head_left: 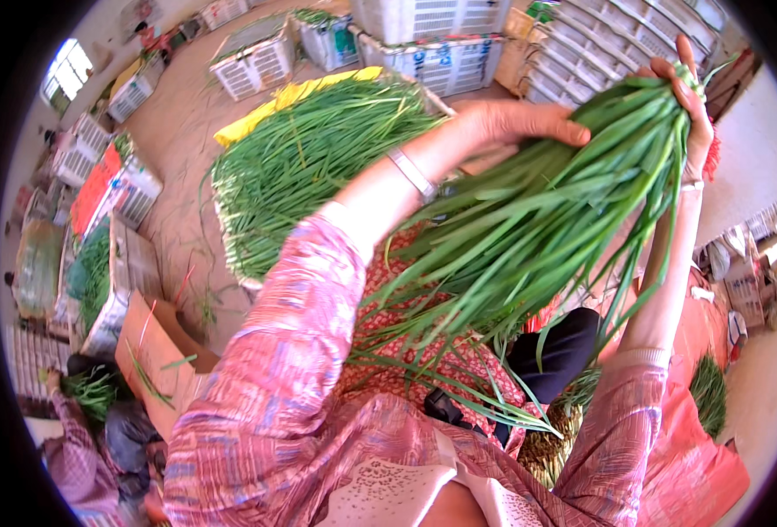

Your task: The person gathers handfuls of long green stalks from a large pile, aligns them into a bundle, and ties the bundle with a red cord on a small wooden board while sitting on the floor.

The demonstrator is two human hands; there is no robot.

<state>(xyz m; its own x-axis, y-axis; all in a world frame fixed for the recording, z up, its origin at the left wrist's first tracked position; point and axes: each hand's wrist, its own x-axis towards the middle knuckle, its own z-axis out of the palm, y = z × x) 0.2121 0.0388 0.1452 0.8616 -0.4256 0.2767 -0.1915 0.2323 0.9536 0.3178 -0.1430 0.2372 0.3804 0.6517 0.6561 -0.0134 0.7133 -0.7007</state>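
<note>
My right hand (691, 112) grips a large bunch of long green leaves, like garlic chives (560, 224), by its pale base end at the upper right. The leaves fan down and left over my lap. My left hand (533, 125) is at the bunch's upper left side, its thumb over the leaves; its fingers are blurred and partly hidden behind them. Beyond my left forearm stands a crate filled with similar leaves (322, 158), yellow sheeting along its far edge. A patterned red apron (395, 277) covers my lap, and some loose leaves hang over it.
White plastic crates (428, 66) are stacked ahead, with more crates (125, 263) along the left. An open cardboard box (151, 362) stands at lower left, near a seated person (85, 448) handling leaves. Red sheeting (691, 448) and more bundles (708, 395) lie at lower right.
</note>
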